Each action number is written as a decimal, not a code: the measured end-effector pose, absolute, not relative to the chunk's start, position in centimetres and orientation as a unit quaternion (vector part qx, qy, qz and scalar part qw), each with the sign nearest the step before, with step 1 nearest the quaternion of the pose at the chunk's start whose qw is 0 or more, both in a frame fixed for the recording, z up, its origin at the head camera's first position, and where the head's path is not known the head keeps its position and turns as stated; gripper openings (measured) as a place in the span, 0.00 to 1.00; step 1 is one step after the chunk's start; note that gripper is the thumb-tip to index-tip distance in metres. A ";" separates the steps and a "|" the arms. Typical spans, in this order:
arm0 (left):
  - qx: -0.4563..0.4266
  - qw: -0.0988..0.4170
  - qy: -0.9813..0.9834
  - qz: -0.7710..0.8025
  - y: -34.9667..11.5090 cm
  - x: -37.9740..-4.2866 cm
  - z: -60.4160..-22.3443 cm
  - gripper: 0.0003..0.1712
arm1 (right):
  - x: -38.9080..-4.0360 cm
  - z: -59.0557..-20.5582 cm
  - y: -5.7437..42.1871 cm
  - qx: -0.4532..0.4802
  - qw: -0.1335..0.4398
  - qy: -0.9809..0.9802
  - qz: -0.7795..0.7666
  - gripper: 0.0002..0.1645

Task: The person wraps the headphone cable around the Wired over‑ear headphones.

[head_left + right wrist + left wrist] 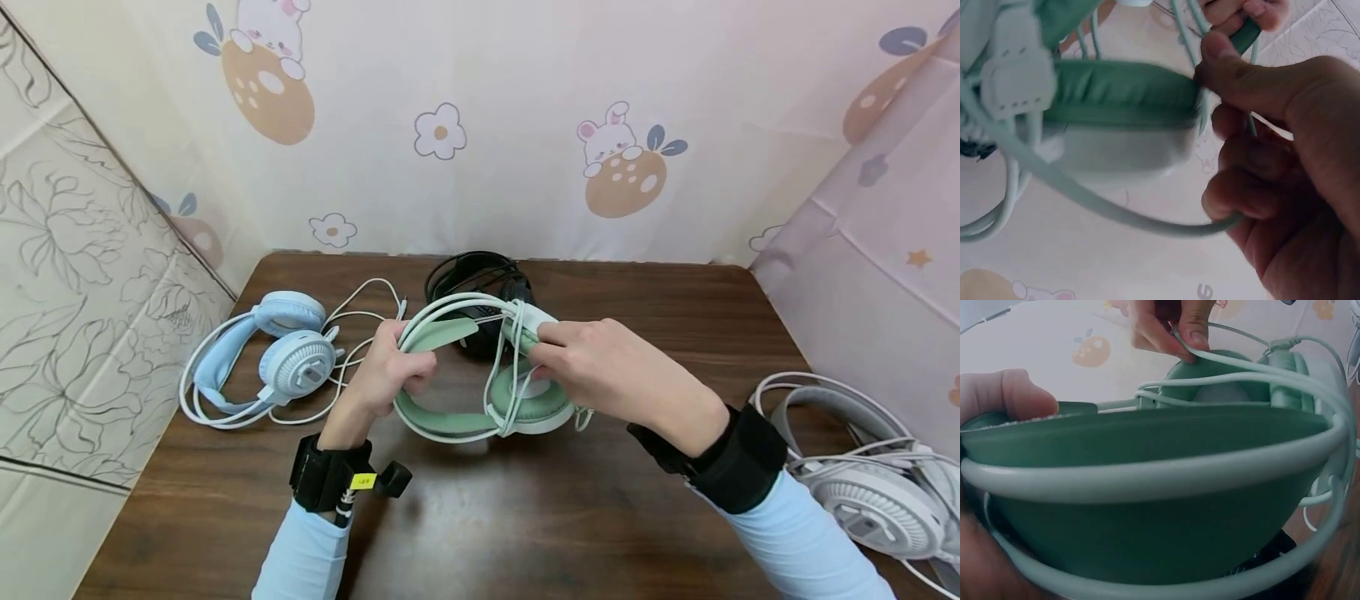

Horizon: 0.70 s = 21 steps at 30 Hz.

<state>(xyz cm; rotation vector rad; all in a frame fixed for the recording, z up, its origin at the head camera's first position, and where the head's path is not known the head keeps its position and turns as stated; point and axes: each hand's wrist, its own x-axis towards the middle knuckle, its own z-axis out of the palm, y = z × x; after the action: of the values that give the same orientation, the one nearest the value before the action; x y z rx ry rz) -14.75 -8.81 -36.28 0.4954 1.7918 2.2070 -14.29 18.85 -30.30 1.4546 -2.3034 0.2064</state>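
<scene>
A pair of mint-green headphones (pixel 450 423) is held up over the middle of the table, its thin cable wound around the headband and ear cups. My left hand (pixel 386 371) grips the padded headband at its left side, thumb across the inside. At the other end, my right hand (pixel 600 362) is beside the ear cups. Its curled fingers hold the green cable (pixel 1147 222) in the right wrist view, close to a green ear cushion (pixel 1125 94). The left wrist view shows the headband (pixel 1147 484) large in front, with the right hand (pixel 1169 325) pinching the cable behind it.
Light-blue headphones (pixel 300 364) with a loose white cable lie on the left of the wooden table (pixel 480 517). Black headphones (pixel 472 271) sit behind the green pair, partly hidden. White-grey headphones (pixel 877 508) lie at the right edge. A patterned curtain (pixel 510 183) hangs behind.
</scene>
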 end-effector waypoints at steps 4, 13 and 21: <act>0.183 0.158 0.616 0.750 -9.0 -14.8 -36.2 0.11 | -14.9 -29.6 19.5 0.527 0.237 -0.813 0.061 0.22; 0.178 0.180 0.635 0.730 -8.8 -14.6 -36.3 0.13 | -15.9 -28.6 19.9 0.548 0.254 -0.796 0.046 0.18; 0.186 0.191 0.636 0.724 -8.9 -14.7 -36.2 0.13 | -17.3 -27.6 19.7 0.563 0.246 -0.788 0.049 0.11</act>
<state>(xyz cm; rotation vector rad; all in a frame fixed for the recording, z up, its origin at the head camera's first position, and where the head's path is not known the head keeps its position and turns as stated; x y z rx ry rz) -14.68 -8.91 -36.23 0.5236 1.7871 2.0334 -17.32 19.70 -27.64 1.5357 -2.1485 0.1326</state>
